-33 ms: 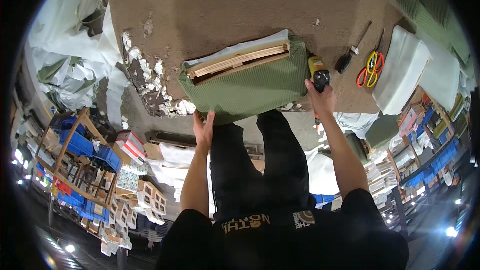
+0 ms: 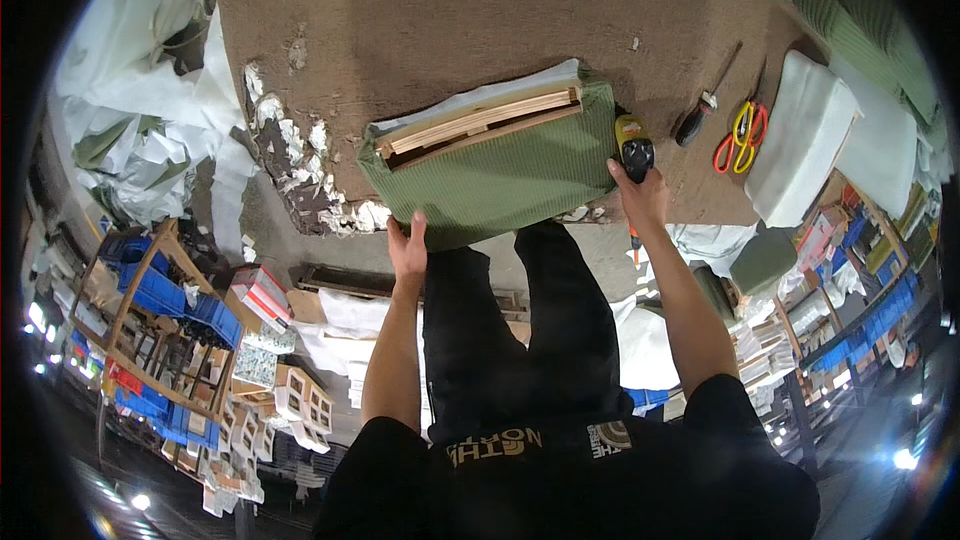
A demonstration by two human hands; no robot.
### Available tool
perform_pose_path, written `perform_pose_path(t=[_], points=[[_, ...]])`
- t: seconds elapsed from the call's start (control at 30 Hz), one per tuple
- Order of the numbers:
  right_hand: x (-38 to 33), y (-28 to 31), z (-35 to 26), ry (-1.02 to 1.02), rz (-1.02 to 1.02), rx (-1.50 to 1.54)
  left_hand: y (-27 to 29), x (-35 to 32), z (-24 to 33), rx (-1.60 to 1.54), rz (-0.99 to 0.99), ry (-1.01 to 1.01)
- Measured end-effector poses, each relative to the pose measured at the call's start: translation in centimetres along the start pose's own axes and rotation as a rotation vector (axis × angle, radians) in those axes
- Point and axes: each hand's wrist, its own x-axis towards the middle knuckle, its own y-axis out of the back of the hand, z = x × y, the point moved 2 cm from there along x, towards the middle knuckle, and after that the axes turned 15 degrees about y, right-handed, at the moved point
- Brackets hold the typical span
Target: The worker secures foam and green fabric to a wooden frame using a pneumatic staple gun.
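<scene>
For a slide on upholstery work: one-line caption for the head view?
Left hand steadies a green fabric-wrapped wooden frame at the table edge; right hand holds a yellow-black tool.

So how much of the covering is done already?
Green fabric already wraps the wooden frame's near side. The left hand presses its lower edge; the right hand grips a yellow-black tool at the corner. The frame's top is not yet covered.

Ribbed matt green cloth [image 2: 500, 180] wrapped over a pale bare-wood frame [image 2: 480, 125], rough brown felt-like tabletop [image 2: 400, 20] with a crumbled, flaking front edge, glossy yellow-and-black plastic tool [image 2: 633, 145], scissors [image 2: 740, 135] with shiny yellow and red plastic handles, soft white foam pad [image 2: 800, 135]
</scene>
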Motion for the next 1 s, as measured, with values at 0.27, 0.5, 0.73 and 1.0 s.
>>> perform_pose_path(t=[0.27, 0.5, 0.73, 1.0], points=[[-1.8, 2.6, -2.1, 0.191, -0.013, 0.233, 4.1, -0.9, 3.3, 0.25, 0.045, 0.104], [-8.8, 3.7, -8.0, -0.084, -0.155, -0.186, 6.3, -5.5, 5.1, 1.108, 0.107, -0.237], [-10.0, 0.0, -5.8, -0.065, 0.019, -0.211, -5.2, -1.3, 7.6, 0.834, -0.264, -0.558], [-9.0, -1.1, 0.0, -0.131, -0.13, 0.144, -7.1, -1.5, 6.9, 0.786, -0.218, -0.618]])
